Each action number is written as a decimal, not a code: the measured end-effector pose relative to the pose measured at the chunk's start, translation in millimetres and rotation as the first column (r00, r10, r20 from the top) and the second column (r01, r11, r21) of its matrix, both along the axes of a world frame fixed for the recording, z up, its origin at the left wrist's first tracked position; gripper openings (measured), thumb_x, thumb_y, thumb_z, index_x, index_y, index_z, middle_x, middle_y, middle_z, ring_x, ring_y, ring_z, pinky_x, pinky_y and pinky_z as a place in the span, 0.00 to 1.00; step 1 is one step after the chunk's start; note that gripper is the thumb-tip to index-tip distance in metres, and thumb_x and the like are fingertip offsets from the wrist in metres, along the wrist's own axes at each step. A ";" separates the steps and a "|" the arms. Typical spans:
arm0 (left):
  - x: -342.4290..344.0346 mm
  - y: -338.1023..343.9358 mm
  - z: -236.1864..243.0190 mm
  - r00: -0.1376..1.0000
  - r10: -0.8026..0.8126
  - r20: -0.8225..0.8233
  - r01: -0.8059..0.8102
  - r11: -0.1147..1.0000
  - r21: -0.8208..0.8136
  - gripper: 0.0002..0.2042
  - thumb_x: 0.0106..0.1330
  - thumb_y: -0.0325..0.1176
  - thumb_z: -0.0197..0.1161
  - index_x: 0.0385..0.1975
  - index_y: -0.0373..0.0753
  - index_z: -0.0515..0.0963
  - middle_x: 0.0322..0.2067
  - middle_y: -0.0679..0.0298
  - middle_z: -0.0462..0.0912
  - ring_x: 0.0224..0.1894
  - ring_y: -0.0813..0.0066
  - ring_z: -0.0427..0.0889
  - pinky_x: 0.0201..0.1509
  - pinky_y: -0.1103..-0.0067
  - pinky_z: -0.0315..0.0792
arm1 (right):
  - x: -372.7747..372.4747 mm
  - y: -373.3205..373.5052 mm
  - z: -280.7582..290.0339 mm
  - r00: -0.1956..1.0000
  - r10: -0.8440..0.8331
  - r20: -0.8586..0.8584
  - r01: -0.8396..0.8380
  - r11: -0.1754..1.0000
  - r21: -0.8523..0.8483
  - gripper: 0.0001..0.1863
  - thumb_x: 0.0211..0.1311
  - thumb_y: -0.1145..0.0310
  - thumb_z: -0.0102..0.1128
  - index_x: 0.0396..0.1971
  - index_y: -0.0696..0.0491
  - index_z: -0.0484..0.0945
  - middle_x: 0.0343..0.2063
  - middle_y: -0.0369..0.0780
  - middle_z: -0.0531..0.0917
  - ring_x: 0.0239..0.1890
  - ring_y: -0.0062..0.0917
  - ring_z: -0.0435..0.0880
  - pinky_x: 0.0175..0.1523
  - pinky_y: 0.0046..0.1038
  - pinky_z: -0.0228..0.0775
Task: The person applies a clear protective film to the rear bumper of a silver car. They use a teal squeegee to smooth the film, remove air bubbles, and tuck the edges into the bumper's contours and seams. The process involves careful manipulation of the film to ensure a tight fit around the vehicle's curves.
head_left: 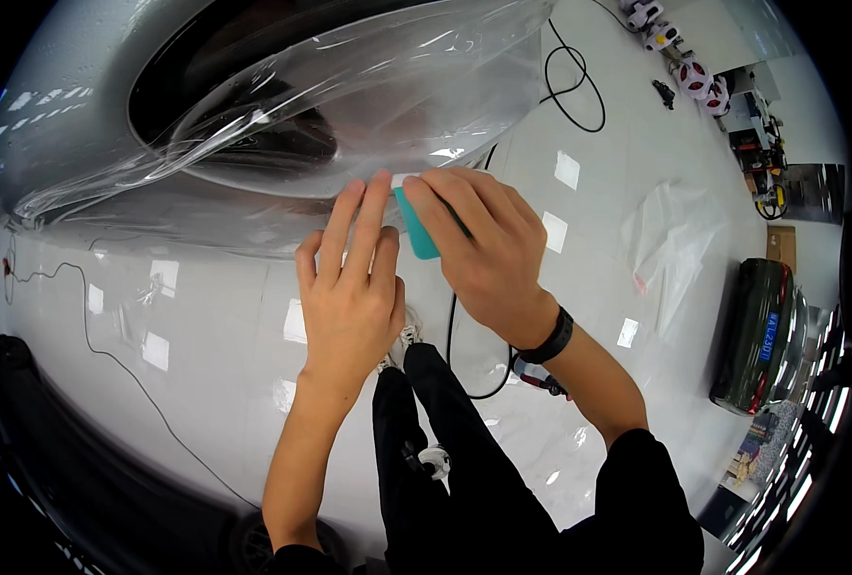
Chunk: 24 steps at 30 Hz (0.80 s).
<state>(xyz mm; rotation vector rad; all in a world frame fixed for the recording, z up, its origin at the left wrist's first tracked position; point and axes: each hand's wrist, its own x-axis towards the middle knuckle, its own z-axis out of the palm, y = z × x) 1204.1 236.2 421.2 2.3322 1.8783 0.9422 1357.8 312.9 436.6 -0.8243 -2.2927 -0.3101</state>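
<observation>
A sheet of clear film (445, 72) hangs in loose folds over a grey car body (71, 125) with a dark opening. My left hand (352, 287) reaches up to the film's lower part with its fingers stretched out and slightly spread, holding nothing. Beside it on the right, my right hand (498, 254) grips a teal squeegee (419, 228), whose top edge is close to the film. Whether the squeegee presses on the film cannot be made out. My right wrist carries a black band (550, 337).
Black cable (579, 96) loops over the glossy pale floor, and a thinner cord (124, 364) runs along the left. Crumpled plastic sheeting (675, 244) lies at right, near a dark green car (753, 335). Another dark car (71, 460) stands behind me at lower left.
</observation>
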 end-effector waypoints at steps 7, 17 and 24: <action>0.0 -3.3 -4.8 1.000 0.005 0.012 -0.005 1.000 0.012 0.17 0.45 0.17 0.59 0.38 0.32 0.80 0.69 0.54 0.69 0.70 0.52 0.66 0.59 0.63 0.64 | 6.5 19.2 -7.1 1.000 -0.008 -0.013 0.009 0.996 0.085 0.19 0.46 0.73 0.65 0.43 0.56 0.82 0.42 0.36 0.82 0.41 0.28 0.84 0.38 0.28 0.76; 15.0 -0.9 -2.5 0.998 0.050 -0.038 -0.051 0.999 -0.017 0.18 0.45 0.17 0.59 0.40 0.32 0.80 0.70 0.57 0.69 0.72 0.53 0.64 0.61 0.64 0.61 | 24.5 6.3 -3.6 1.000 -0.008 0.026 0.007 0.999 0.032 0.20 0.46 0.71 0.64 0.44 0.56 0.82 0.42 0.35 0.82 0.42 0.29 0.84 0.40 0.28 0.76; 10.2 -1.0 -9.6 1.000 0.015 0.012 -0.015 1.000 -0.015 0.17 0.45 0.17 0.59 0.39 0.32 0.80 0.71 0.57 0.68 0.72 0.54 0.65 0.60 0.63 0.62 | 36.3 28.1 -14.2 0.999 0.043 0.034 -0.045 0.997 0.068 0.21 0.47 0.73 0.65 0.46 0.54 0.83 0.43 0.35 0.83 0.42 0.29 0.84 0.40 0.29 0.77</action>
